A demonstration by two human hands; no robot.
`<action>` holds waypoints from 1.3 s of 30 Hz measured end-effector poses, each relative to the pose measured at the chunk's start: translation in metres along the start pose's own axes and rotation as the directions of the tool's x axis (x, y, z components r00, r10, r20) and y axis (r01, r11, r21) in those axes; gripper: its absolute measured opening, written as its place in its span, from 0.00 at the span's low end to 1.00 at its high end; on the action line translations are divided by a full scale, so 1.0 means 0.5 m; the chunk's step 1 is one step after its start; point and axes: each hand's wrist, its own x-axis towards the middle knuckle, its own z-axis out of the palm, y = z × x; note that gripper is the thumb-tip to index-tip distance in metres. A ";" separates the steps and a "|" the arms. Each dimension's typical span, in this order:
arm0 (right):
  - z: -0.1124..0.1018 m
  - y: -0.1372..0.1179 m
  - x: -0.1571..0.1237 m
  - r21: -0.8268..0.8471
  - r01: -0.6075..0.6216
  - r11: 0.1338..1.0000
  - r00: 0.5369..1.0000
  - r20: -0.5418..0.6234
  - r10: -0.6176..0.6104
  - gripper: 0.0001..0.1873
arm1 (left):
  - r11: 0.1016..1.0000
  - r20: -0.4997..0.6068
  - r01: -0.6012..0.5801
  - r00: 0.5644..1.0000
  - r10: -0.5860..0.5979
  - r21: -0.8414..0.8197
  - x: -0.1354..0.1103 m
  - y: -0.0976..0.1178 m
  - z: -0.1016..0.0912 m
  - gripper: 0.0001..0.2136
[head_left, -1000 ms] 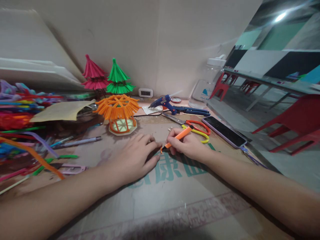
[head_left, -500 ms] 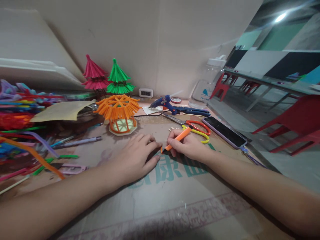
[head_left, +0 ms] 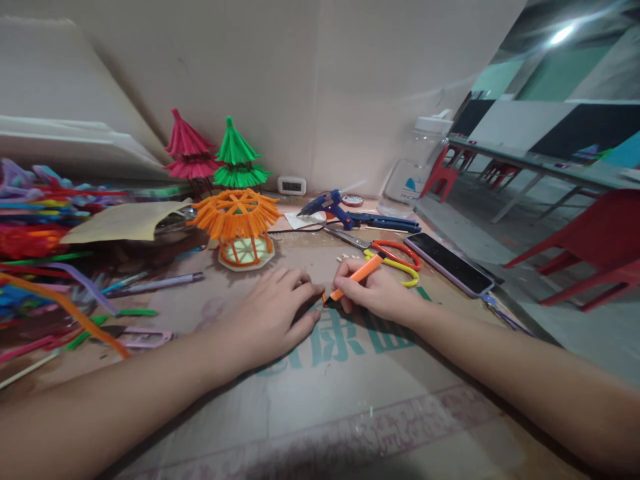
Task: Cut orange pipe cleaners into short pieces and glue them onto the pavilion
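Note:
My right hand [head_left: 383, 293] is closed round an orange craft knife [head_left: 356, 277], held like a pen, its tip touching the cardboard sheet [head_left: 350, 393] that covers the table. My left hand [head_left: 273, 310] lies flat on the cardboard just left of the tip, fingers stretched out and pressing down; I cannot see whether anything lies under them. Behind the hands stands an orange straw pavilion model [head_left: 239, 227] on a pale base.
Red-and-yellow scissors [head_left: 395, 257], a blue glue gun [head_left: 340, 210] and a phone [head_left: 453, 263] lie behind my right hand. A pink [head_left: 187, 150] and a green [head_left: 237, 157] straw pavilion stand at the wall. Coloured straws [head_left: 45, 227] pile up at left. A clear bottle [head_left: 415, 173] stands back right.
The knife tip has shifted very slightly along the cardboard toward my left fingertips. Both hands otherwise stay where they were.

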 end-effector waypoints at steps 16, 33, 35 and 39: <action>-0.001 0.003 0.003 0.012 -0.011 1.000 0.999 -0.052 0.012 0.09 | 1.000 -0.024 -0.010 1.000 0.010 0.004 0.000 -0.003 0.004 0.15; 0.002 0.004 0.004 -0.013 0.024 1.000 0.997 -0.074 -0.025 0.08 | 1.000 -0.016 0.016 1.000 -0.015 0.004 0.000 0.000 0.004 0.15; 0.002 0.003 0.004 -0.015 0.028 0.999 0.997 -0.075 -0.029 0.09 | 1.000 -0.011 0.011 1.000 -0.011 0.000 0.000 0.001 0.003 0.16; 0.001 0.003 0.004 0.001 0.019 1.000 0.997 -0.077 -0.019 0.09 | 1.000 -0.014 -0.001 1.000 0.001 -0.001 0.000 0.001 0.002 0.16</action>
